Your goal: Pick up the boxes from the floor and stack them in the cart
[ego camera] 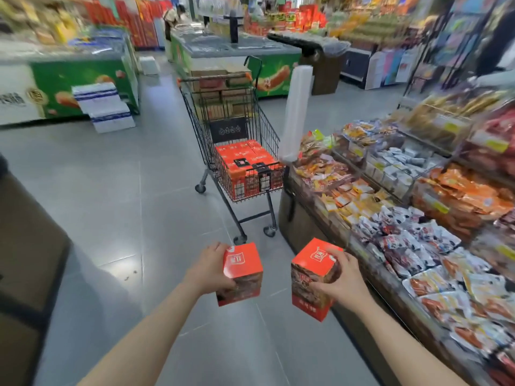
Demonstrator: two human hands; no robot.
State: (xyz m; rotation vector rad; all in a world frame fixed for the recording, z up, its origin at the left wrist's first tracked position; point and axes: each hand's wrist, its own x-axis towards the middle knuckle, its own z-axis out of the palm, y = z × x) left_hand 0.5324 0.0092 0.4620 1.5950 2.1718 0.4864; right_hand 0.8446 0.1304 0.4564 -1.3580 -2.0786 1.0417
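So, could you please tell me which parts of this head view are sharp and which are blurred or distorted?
In the head view, the left hand and right hand, each gripping an orange box, look fairly sharp, as does the cart; the far shelves and edges smear with motion blur; wide-angle distortion bends the floor tile lines; soft reflections show on the floor.

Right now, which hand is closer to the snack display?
Right. The right hand, gripping a box, is beside the snack display; the left hand holds its box farther out.
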